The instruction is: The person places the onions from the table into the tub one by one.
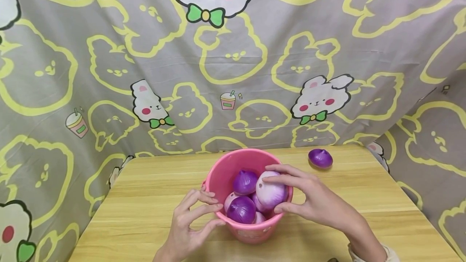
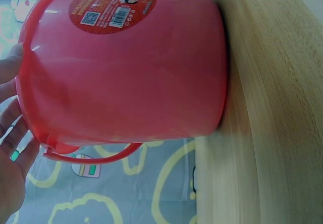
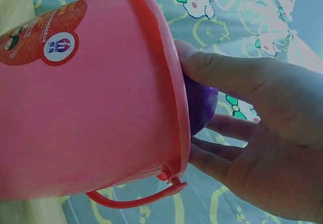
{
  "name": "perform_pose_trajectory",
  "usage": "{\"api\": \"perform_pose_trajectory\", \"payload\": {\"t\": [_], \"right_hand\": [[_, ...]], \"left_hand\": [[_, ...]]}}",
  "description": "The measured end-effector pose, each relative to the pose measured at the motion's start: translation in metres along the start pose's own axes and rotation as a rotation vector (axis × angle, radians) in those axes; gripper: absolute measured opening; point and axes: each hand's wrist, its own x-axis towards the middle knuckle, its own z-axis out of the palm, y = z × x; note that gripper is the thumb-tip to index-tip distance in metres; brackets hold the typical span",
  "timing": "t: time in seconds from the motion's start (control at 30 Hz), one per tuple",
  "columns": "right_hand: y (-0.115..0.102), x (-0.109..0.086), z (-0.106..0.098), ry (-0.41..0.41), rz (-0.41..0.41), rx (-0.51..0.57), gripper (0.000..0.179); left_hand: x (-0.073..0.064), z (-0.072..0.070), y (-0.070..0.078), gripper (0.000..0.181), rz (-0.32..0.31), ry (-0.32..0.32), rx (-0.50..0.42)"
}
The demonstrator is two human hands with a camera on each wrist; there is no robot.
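Note:
A pink bucket (image 1: 247, 229) stands on the wooden table with several purple and pale onions inside. My right hand (image 1: 320, 199) holds a pale purple onion (image 1: 270, 191) at the bucket's right rim, fingers over its top and thumb at its near side. In the right wrist view this onion (image 3: 202, 103) shows partly behind the rim. My left hand (image 1: 193, 221) rests its loosely bent fingertips against the left rim. Dark purple onions (image 1: 242, 210) lie in the bucket; the lower ones are partly hidden.
Another flat purple onion (image 1: 320, 158) lies on the table (image 1: 156, 181) at the far right, near the back edge. A patterned curtain (image 1: 233, 64) hangs behind the table and along its sides. The bucket's handle (image 2: 96, 158) hangs down its side.

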Motion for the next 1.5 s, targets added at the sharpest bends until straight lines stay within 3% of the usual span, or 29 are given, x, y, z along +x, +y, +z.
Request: {"api": "perform_pose_trajectory", "payload": {"t": [0.2, 0.67, 0.9, 1.5], "right_hand": [[-0.001, 0.000, 0.000, -0.005, 0.015, -0.009, 0.054], [-0.001, -0.001, 0.001, -0.010, 0.047, -0.038, 0.048], [-0.001, -0.001, -0.003, 0.054, 0.035, 0.018, 0.041], [0.018, -0.001, -0.016, 0.226, 0.026, -0.014, 0.047]], "left_hand": [[0.003, 0.000, 0.002, 0.021, -0.001, 0.002, 0.001], [-0.007, 0.000, -0.004, 0.023, 0.003, -0.003, 0.005], [-0.002, 0.000, -0.001, 0.022, 0.006, 0.004, 0.001], [0.002, -0.001, 0.002, 0.021, 0.012, 0.005, 0.009]]}}
